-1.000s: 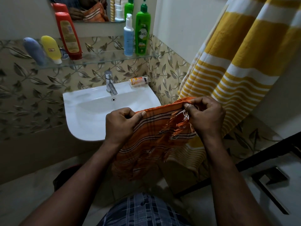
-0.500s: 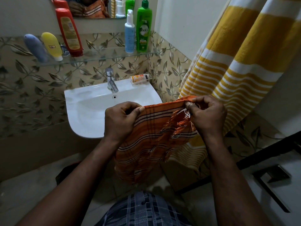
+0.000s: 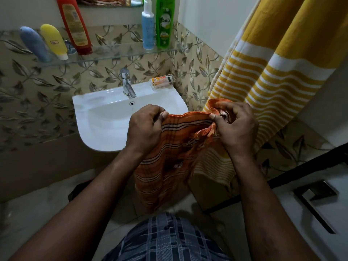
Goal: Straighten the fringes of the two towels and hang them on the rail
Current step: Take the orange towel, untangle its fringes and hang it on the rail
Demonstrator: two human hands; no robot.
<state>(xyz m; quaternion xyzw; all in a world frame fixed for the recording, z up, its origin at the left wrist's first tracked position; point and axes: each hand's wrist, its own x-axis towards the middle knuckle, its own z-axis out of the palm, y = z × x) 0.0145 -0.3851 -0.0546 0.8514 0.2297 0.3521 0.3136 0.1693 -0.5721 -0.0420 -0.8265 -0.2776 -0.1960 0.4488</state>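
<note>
An orange towel point(image 3: 169, 159) with dark and white stripes hangs between my hands in front of the sink. My left hand point(image 3: 145, 129) pinches its top edge on the left. My right hand point(image 3: 235, 127) grips the bunched right end, where the fringe is gathered under my fingers. A yellow towel with white stripes point(image 3: 278, 72) hangs down the right wall from above; its rail is out of view. Its lower end point(image 3: 212, 166) shows behind the orange towel.
A white sink point(image 3: 105, 117) with a tap point(image 3: 127, 83) stands against the leaf-patterned tiles. A glass shelf point(image 3: 116, 53) above carries several bottles. A small tube lies in a dish point(image 3: 162, 81) on the sink corner. A white door with a dark handle point(image 3: 316, 200) is at lower right.
Both hands have shifted along the orange towel's top edge; my right hand now bunches more of the fringed end, hiding the loose threads seen before.
</note>
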